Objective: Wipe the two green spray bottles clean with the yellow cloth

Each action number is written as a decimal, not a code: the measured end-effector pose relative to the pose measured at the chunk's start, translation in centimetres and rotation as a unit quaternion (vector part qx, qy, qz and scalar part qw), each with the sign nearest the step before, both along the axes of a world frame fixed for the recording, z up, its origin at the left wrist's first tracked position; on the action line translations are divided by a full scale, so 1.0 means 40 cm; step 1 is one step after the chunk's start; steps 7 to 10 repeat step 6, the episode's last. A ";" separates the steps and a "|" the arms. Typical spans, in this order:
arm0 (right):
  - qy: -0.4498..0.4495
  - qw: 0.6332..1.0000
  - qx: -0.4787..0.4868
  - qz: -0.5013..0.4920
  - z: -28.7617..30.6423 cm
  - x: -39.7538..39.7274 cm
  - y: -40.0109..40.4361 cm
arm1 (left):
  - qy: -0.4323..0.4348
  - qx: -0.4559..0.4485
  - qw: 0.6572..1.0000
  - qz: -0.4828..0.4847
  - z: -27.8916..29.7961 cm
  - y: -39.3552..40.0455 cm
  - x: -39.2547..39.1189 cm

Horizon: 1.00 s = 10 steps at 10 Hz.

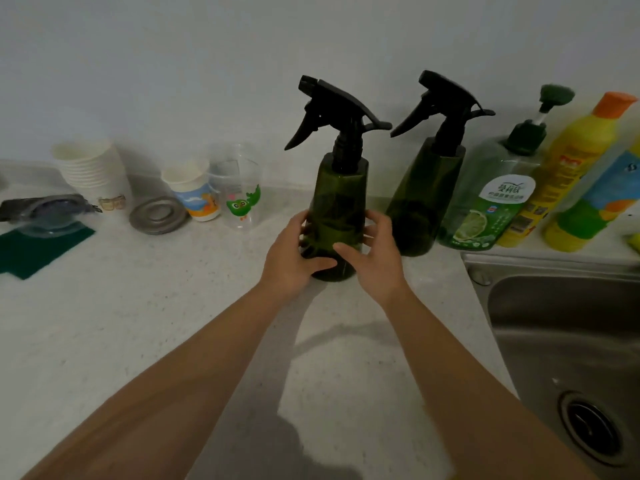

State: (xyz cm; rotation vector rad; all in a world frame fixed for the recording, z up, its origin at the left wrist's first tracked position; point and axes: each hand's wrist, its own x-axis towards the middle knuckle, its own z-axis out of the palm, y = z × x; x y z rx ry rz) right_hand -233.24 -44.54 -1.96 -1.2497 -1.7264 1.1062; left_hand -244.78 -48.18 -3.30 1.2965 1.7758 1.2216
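Left hand [294,252] cupped round the lower body of the near spray bottle [337,216], thumb across the front by the base; its fingers go behind the bottle and show only dimly through the dark green plastic. Right hand [375,252] on the opposite side, fingers spread, thumb on the front, fingertips curling round the right edge. Both hands closed on this one bottle, which stands upright on the pale speckled counter [138,323]

Bottle body translucent dark green, tapering upward, black trigger head with nozzle pointing left. Fill level hard to read in the dim light

Second spray bottle [420,199], same make, just right and behind, near the wall, free of both hands. Beside it a green dish soap pump bottle [491,202], then yellow bottles [568,174] partly cut by the right frame edge. A small yellow scrap [634,241] at that edge; cannot tell what it is

Steel sink [568,327] lower right. Far left: paper cups [91,171], clear cup [239,188], green scouring pad [38,249]
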 end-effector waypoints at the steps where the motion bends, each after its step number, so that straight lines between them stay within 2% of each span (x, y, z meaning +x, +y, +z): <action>1: 0.008 1.000 0.009 -0.013 -0.003 -0.024 0.060 | -0.012 0.017 1.000 -0.009 -0.008 0.065 -0.019; 4: 0.035 0.999 0.013 0.000 -0.022 -0.048 0.135 | -0.018 0.051 0.998 -0.022 -0.027 0.148 -0.046; 10: 0.031 1.000 0.003 0.003 -0.020 -0.044 0.120 | -0.004 0.044 0.999 -0.012 -0.010 0.124 -0.027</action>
